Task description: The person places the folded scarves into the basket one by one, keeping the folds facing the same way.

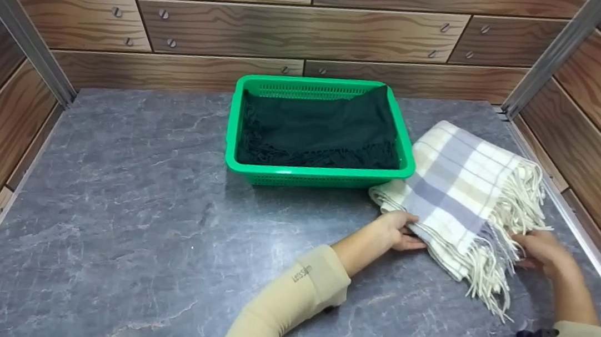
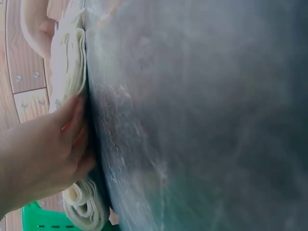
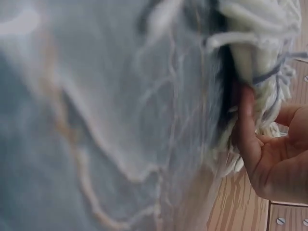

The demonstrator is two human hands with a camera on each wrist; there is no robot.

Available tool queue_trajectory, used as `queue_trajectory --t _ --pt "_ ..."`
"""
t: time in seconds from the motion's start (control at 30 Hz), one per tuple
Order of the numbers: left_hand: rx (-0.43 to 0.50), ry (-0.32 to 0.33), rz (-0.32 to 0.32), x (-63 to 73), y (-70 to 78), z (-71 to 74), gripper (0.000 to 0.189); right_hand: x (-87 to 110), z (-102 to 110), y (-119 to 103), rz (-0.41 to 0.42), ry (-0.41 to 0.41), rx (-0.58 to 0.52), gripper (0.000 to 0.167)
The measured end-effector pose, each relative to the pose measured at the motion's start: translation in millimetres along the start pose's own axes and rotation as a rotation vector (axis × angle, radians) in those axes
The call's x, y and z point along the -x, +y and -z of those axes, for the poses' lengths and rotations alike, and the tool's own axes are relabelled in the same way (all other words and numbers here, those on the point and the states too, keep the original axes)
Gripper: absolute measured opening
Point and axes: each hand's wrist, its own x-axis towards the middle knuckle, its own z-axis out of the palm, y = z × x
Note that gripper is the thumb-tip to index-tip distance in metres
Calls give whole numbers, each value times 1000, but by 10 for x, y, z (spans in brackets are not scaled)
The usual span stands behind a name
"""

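A folded plaid scarf, white with lilac and beige bands and fringed at its right end, lies right of the green basket. At its near edge my left hand pinches the folded layers, thumb above and fingers below. The left wrist view shows this hand along the stacked folds, its fingertips partly hidden. My right hand holds the fringed end, fingers tucked beneath. In the right wrist view the fringe lies between that hand's thumb and fingers.
The green plastic basket stands at the back middle, with a dark fringed cloth folded inside. Its right side adjoins the scarf. Wood-patterned walls enclose the grey marbled tabletop, and a metal rail runs along the right edge.
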Motion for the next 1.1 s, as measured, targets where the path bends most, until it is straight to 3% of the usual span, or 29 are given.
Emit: queue_trajectory --t 0.1,0.27,0.63,0.8,0.97,1.1 --pt "9 1 -16 158 2 8 26 47 -30 8 8 2 4 11" --pt "-2 -21 -25 234 33 25 24 156 -63 -15 -16 -32 13 12" --pt "25 -5 -64 44 116 15 27 383 -157 -39 -16 -99 211 19" --pt "-4 -3 -87 -25 187 -9 29 473 -212 -49 -10 -133 287 22" --pt "-54 -2 -129 37 262 1 25 511 -266 -60 -4 -184 304 22" --pt "-90 15 -152 -96 252 -5 25 521 -261 -62 -2 -180 331 22"
